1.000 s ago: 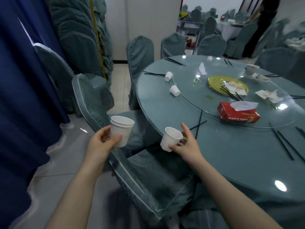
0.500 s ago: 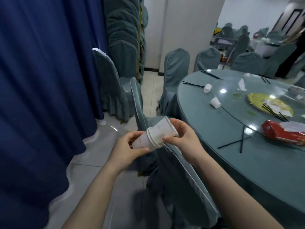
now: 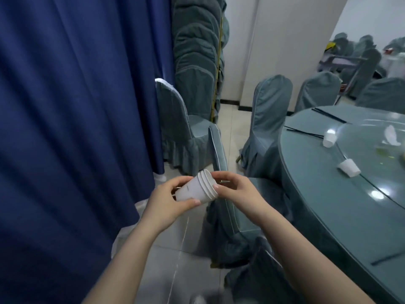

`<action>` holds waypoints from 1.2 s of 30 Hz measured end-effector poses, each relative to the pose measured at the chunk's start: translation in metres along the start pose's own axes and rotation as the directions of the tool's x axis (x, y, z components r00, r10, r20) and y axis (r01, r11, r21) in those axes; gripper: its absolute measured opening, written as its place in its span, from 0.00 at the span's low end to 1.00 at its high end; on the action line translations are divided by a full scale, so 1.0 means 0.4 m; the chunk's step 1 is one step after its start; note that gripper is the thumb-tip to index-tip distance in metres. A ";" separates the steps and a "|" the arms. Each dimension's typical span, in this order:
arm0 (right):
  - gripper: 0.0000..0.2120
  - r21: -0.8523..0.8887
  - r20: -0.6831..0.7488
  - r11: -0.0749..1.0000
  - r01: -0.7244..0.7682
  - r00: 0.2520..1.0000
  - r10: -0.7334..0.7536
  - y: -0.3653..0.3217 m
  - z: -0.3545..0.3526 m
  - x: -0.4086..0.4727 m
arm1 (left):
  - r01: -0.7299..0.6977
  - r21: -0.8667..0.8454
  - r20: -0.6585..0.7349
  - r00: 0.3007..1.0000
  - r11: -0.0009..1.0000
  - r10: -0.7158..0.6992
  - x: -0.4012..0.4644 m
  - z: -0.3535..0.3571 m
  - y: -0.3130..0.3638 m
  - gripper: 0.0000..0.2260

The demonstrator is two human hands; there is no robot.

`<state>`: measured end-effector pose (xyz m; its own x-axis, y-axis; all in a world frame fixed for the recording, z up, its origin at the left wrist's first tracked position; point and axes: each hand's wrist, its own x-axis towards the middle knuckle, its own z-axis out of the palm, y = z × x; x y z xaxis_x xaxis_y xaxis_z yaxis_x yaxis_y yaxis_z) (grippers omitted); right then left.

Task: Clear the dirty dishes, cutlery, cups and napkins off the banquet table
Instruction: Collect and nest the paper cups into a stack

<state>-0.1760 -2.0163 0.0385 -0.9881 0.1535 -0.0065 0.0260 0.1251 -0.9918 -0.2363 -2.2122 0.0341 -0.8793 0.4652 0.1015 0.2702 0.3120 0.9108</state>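
White paper cups (image 3: 198, 189) nested, held in both hands' grip

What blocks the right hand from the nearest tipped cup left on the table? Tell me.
Nothing visible does. The right hand is at the rim of the cup stack, which the left hand grips. The nearer tipped cup lies on the table with bare cloth between; the chair stands below that line.

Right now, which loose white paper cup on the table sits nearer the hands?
The tipped white paper cup beside the glass turntable's edge; the other white cup lies farther back, by the black chopsticks.
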 end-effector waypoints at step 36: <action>0.10 0.236 -0.865 0.969 -0.077 0.438 0.245 0.148 -0.529 1.076 | 0.002 -0.233 0.383 0.919 0.973 0.090 1.777 0.031 -0.185 0.22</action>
<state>-0.5679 -1.7354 0.0037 -0.2956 0.9456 -0.1356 0.0654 -0.1216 -0.9904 -0.8763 -1.8941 0.0340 -0.6342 0.7728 0.0217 0.1696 0.1117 0.9792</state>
